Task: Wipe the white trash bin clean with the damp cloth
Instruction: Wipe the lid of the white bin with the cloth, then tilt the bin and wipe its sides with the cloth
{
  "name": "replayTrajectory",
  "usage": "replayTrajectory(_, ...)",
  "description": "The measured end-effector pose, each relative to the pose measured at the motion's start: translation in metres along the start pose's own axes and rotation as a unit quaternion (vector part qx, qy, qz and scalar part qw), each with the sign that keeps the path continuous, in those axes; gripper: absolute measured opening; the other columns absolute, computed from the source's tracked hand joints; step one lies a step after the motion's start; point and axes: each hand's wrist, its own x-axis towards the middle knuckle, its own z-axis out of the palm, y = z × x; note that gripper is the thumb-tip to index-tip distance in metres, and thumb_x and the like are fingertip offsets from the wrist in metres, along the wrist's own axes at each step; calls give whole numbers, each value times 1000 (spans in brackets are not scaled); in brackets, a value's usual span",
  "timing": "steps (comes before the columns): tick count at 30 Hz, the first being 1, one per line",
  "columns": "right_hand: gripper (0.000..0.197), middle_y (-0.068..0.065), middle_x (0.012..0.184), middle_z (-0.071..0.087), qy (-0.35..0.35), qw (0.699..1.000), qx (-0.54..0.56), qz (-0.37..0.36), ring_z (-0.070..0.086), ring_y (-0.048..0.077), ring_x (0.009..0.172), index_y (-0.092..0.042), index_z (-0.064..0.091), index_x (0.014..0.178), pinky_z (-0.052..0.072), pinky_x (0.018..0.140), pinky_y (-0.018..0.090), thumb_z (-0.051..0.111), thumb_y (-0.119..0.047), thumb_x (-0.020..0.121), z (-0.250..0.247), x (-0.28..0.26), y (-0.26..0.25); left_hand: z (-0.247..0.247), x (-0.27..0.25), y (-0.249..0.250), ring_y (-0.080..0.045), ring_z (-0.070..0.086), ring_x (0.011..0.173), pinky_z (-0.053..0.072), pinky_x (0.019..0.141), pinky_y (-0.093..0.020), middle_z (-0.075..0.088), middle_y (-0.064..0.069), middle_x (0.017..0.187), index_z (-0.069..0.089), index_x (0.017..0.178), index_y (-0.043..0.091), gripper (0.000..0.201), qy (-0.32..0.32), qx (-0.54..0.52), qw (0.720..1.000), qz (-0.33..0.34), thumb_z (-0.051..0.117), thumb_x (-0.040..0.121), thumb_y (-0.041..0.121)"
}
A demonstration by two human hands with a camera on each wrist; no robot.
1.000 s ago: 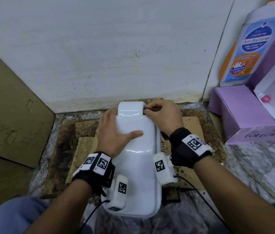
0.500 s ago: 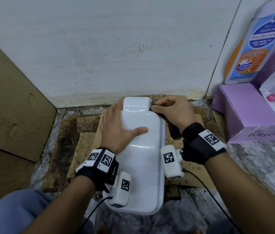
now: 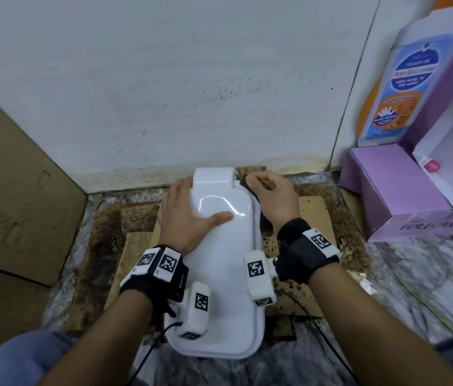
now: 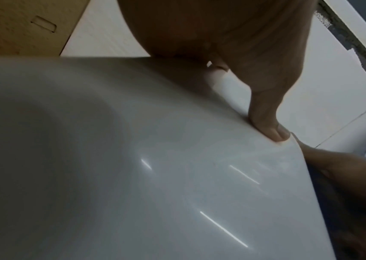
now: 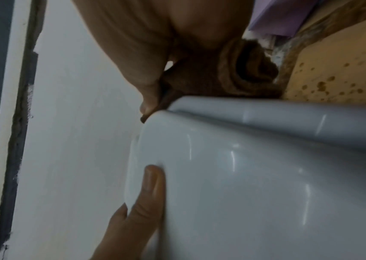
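The white trash bin (image 3: 219, 263) lies on its side under me on stained cardboard (image 3: 314, 215), its far end close to the wall (image 3: 192, 79) and its near end toward my knees; my left hand (image 3: 183, 218) lies flat over its upper left flank, fingers straight and wrapped over the far left edge, thumb (image 4: 273, 130) pressed on the glossy top face; my right hand (image 3: 272, 199) is curled at the far right corner, pinching a brown damp cloth (image 5: 240, 77) between thumb and fingers and holding it against the seam where the lid meets the body; from the right wrist the cloth bunches just above that rounded edge, one fold tucked right at the corner; the left fingertips (image 5: 153, 177) show on the end face beside it; room is tight at the far end, with only a narrow strip of floor between bin and wall; to the left a cardboard panel (image 3: 16, 190) leans in, well apart from the bin; to the right a purple box (image 3: 395, 185) and a large bottle-shaped display (image 3: 403, 87) stand clear of my right wrist, with bare cardboard between; the long right edge of the bin runs free along its whole length.
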Motion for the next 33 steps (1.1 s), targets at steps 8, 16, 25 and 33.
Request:
replayTrajectory(8, 8, -8, 103, 72, 48, 995, 70, 60, 64, 12, 105, -34, 70, 90, 51, 96, 43, 67, -27, 88, -22, -29, 27, -4, 21, 4, -23, 41, 137, 33, 113, -40, 47, -3, 145, 43, 144, 20, 112, -5, -38, 999, -14, 73, 50, 73)
replayTrajectory(16, 28, -15, 100, 69, 3, 998, 63, 29, 64, 3, 94, -34, 67, 95, 54, 80, 21, 80, -19, 75, -7, -82, 47, -8, 29, -8, -25, 33, 142, 30, 116, -47, 40, -3, 151, 40, 148, 33, 115, 18, 3, 999, -50, 56, 46, 83)
replayTrajectory(25, 31, -17, 96, 65, -7, 999, 52, 13, 60, -1, 90, -33, 62, 92, 52, 76, 17, 80, -15, 74, 30, -91, 44, -25, -4, -30, -27, 6, 156, 16, 123, -53, 2, -3, 169, 12, 161, 30, 101, 19, 47, 994, -98, 62, 83, 70)
replayTrajectory(33, 27, -19, 91, 64, -15, 999, 42, 22, 61, 0, 88, -32, 64, 99, 52, 76, 19, 79, -30, 76, 66, -98, 43, -39, -46, -62, -26, -6, 157, 15, 122, -62, -15, 3, 168, -7, 158, 38, 146, -41, 56, 981, -180, 54, 40, 98)
